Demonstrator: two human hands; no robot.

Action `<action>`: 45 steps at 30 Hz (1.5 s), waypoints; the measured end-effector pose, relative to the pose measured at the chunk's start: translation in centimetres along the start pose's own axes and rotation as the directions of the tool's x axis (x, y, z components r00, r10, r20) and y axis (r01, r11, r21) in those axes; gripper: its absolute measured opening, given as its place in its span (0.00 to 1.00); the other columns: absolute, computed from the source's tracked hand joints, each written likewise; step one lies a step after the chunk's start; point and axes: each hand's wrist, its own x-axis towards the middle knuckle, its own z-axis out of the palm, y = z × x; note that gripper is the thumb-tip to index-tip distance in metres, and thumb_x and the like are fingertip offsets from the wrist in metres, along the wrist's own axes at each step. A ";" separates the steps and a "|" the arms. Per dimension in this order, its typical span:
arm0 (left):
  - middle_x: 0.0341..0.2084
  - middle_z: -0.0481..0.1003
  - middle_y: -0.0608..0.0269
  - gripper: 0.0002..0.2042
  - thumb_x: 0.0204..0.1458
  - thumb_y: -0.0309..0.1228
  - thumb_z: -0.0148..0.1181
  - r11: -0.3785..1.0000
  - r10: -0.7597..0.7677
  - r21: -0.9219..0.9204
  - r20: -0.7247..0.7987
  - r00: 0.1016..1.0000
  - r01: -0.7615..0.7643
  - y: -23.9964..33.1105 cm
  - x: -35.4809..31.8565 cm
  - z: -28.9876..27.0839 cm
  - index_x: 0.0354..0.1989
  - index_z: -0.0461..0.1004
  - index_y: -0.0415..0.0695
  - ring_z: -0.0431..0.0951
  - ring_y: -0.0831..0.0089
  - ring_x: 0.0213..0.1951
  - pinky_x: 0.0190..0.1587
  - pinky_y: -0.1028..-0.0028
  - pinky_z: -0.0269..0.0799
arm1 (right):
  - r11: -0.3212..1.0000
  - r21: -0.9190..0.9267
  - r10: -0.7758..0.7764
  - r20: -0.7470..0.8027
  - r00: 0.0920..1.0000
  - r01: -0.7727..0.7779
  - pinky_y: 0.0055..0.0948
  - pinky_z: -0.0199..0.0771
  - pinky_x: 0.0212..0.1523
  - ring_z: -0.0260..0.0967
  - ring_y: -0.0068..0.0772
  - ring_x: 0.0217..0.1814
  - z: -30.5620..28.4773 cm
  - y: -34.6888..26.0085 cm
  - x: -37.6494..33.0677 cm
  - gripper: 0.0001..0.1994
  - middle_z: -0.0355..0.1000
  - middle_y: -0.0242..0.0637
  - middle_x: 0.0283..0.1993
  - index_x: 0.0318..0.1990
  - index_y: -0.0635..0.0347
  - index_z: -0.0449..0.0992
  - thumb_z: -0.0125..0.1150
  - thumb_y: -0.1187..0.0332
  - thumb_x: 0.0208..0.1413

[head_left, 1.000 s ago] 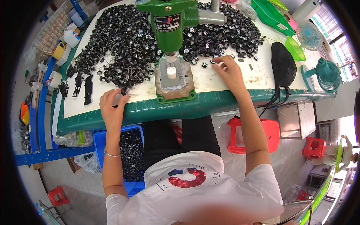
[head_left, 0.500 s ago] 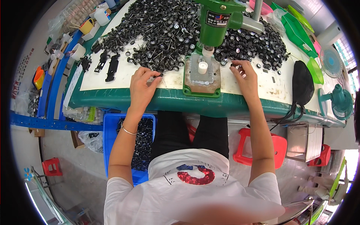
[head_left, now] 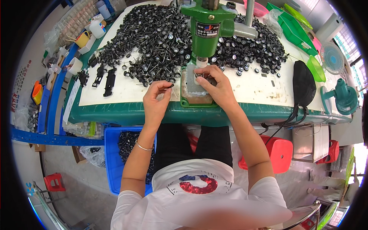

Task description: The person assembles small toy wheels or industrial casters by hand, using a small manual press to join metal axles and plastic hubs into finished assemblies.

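Note:
In front of me stands a green hand press point(head_left: 209, 36) with a metal base plate point(head_left: 190, 86). My right hand point(head_left: 220, 88) is closed at the plate, its thumb and finger pinching a small black toy wheel point(head_left: 199, 75) at the white round holder point(head_left: 197, 81) under the ram. The fingers partly hide the holder, so I cannot tell whether the wheel is seated. Left of the plate, my left hand point(head_left: 156, 102) pinches another small black wheel point(head_left: 171, 86), with a thin metal axle point(head_left: 174, 93) pointing down from it, just above the white tabletop.
Heaps of black wheels, many with axles point(head_left: 153, 42), cover the table behind and beside the press. Black chassis parts point(head_left: 110, 82) lie at the left. A black cloth item with straps point(head_left: 304, 84) and a green fan point(head_left: 346, 100) are at the right. A blue bin point(head_left: 111, 168) stands below.
My right hand has moved left from the right-hand wheels to the press holder, bringing a wheel. My left hand still pinches its wheel and has shifted slightly toward the press.

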 end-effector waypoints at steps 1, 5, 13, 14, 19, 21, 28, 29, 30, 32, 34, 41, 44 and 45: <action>0.34 0.73 0.65 0.09 0.49 0.16 0.57 1.000 -0.001 -0.005 0.000 1.000 0.001 0.3 0.0 0.3 0.39 0.76 0.37 0.75 0.78 0.37 0.43 0.79 0.70 | 0.999 0.021 0.027 -0.006 1.000 -0.027 0.25 0.67 0.42 0.67 0.27 0.39 0.0 0.1 0.0 0.11 0.68 0.34 0.39 0.42 0.62 0.76 0.62 0.68 0.51; 0.34 0.72 0.63 0.11 0.48 0.15 0.55 0.972 0.122 0.195 0.049 0.991 -0.129 -0.2 0.0 0.4 0.37 0.78 0.40 0.74 0.76 0.37 0.41 0.79 0.70 | 0.997 0.004 0.080 0.030 0.996 -0.080 0.25 0.67 0.43 0.67 0.26 0.40 0.2 0.1 0.2 0.12 0.67 0.33 0.39 0.42 0.61 0.77 0.62 0.68 0.51; 0.36 0.75 0.59 0.11 0.52 0.15 0.51 0.984 0.121 0.136 -0.052 0.991 -0.113 -0.3 -1.0 1.0 0.41 0.76 0.39 0.76 0.75 0.35 0.39 0.79 0.72 | 0.993 0.080 -0.067 -0.181 0.981 0.083 0.28 0.66 0.48 0.66 0.29 0.42 0.6 1.7 -0.9 0.21 0.67 0.38 0.45 0.53 0.63 0.70 0.61 0.67 0.52; 0.36 0.76 0.60 0.10 0.55 0.17 0.50 0.999 -0.049 -0.007 -0.076 0.996 0.048 0.0 -1.1 0.8 0.43 0.75 0.38 0.76 0.76 0.34 0.38 0.80 0.72 | 0.992 0.087 -0.071 -0.208 0.976 0.091 0.27 0.66 0.47 0.66 0.28 0.42 0.6 1.6 -1.0 0.19 0.68 0.38 0.45 0.52 0.63 0.71 0.60 0.67 0.53; 0.34 0.76 0.60 0.12 0.54 0.22 0.52 0.901 -0.353 -0.246 0.068 0.933 0.358 0.8 0.8 -0.2 0.45 0.74 0.37 0.76 0.77 0.31 0.38 0.79 0.71 | 0.993 0.084 -0.051 -0.314 0.948 0.081 0.25 0.67 0.45 0.66 0.25 0.41 -0.4 2.0 -1.7 0.17 0.68 0.36 0.41 0.50 0.64 0.72 0.59 0.68 0.54; 0.36 0.76 0.60 0.14 0.52 0.23 0.52 0.826 -0.362 -0.424 0.108 0.926 0.372 -1.5 0.9 -1.8 0.46 0.73 0.36 0.76 0.77 0.35 0.39 0.79 0.70 | 0.994 0.060 -0.063 -0.316 0.947 0.086 0.25 0.67 0.44 0.66 0.25 0.41 0.4 1.8 -1.6 0.16 0.69 0.35 0.40 0.49 0.63 0.73 0.59 0.68 0.53; 0.38 0.76 0.67 0.11 0.53 0.25 0.58 0.845 -0.427 -0.332 0.055 0.903 0.420 -3.2 1.8 -1.1 0.46 0.75 0.40 0.69 0.89 0.31 0.30 0.90 0.61 | 0.983 0.143 -0.063 -0.335 0.940 0.117 0.24 0.69 0.43 0.67 0.25 0.40 0.4 1.8 -1.5 0.15 0.67 0.36 0.41 0.47 0.65 0.73 0.58 0.69 0.54; 0.39 0.76 0.67 0.11 0.55 0.25 0.57 0.857 -0.419 -0.314 0.036 0.907 0.408 -3.7 2.1 -0.6 0.46 0.76 0.40 0.68 0.90 0.30 0.28 0.90 0.60 | 0.983 0.147 -0.053 -0.344 0.938 0.109 0.24 0.69 0.43 0.67 0.25 0.40 0.1 1.7 -1.6 0.14 0.67 0.36 0.41 0.46 0.65 0.73 0.58 0.69 0.54; 0.40 0.76 0.68 0.11 0.55 0.26 0.57 0.860 -0.413 -0.310 0.049 0.910 0.406 -3.6 2.4 -0.2 0.47 0.75 0.40 0.68 0.90 0.31 0.28 0.90 0.59 | 0.985 0.134 -0.053 -0.357 0.933 0.107 0.24 0.69 0.43 0.67 0.25 0.40 0.0 1.7 -1.6 0.14 0.67 0.36 0.41 0.46 0.65 0.73 0.58 0.69 0.54; 0.42 0.76 0.68 0.11 0.56 0.26 0.56 0.861 -0.401 -0.310 0.076 0.913 0.404 -3.5 2.8 0.9 0.47 0.75 0.40 0.68 0.90 0.32 0.29 0.90 0.59 | 0.986 0.125 -0.054 -0.362 0.931 0.106 0.24 0.69 0.43 0.68 0.26 0.39 -0.4 1.9 -1.7 0.13 0.67 0.37 0.40 0.45 0.65 0.73 0.58 0.69 0.53; 0.44 0.75 0.69 0.12 0.57 0.27 0.56 0.871 -0.363 -0.361 -0.017 0.932 0.333 -3.2 2.9 2.1 0.49 0.74 0.41 0.66 0.91 0.31 0.29 0.89 0.57 | 0.985 0.133 -0.052 -0.367 0.929 0.107 0.25 0.69 0.43 0.68 0.26 0.39 -0.6 1.9 -1.8 0.13 0.67 0.37 0.40 0.45 0.65 0.73 0.58 0.69 0.53; 0.35 0.74 0.73 0.12 0.57 0.30 0.56 0.963 -0.261 0.073 -0.006 0.965 0.260 -4.0 2.7 2.3 0.47 0.75 0.40 0.63 0.88 0.26 0.28 0.86 0.58 | 0.980 0.168 -0.034 -0.373 0.927 0.103 0.26 0.69 0.42 0.68 0.27 0.38 -0.4 1.6 -2.1 0.12 0.67 0.38 0.38 0.43 0.65 0.74 0.58 0.69 0.53; 0.34 0.76 0.67 0.11 0.57 0.30 0.55 0.975 -0.152 0.171 0.044 0.987 0.143 -5.6 4.1 3.4 0.44 0.75 0.37 0.70 0.83 0.31 0.33 0.81 0.65 | 0.983 0.148 -0.038 -0.396 0.918 0.104 0.26 0.69 0.42 0.68 0.27 0.38 -1.3 1.7 -2.4 0.12 0.66 0.37 0.38 0.43 0.65 0.74 0.58 0.69 0.53; 0.35 0.76 0.64 0.11 0.58 0.30 0.55 0.973 -0.070 0.222 0.046 0.996 0.059 -6.3 4.3 3.5 0.44 0.75 0.36 0.72 0.79 0.33 0.36 0.78 0.68 | 0.983 0.150 -0.036 -0.401 0.915 0.104 0.27 0.69 0.42 0.68 0.28 0.38 -1.2 1.7 -2.4 0.12 0.67 0.38 0.38 0.43 0.65 0.74 0.58 0.69 0.53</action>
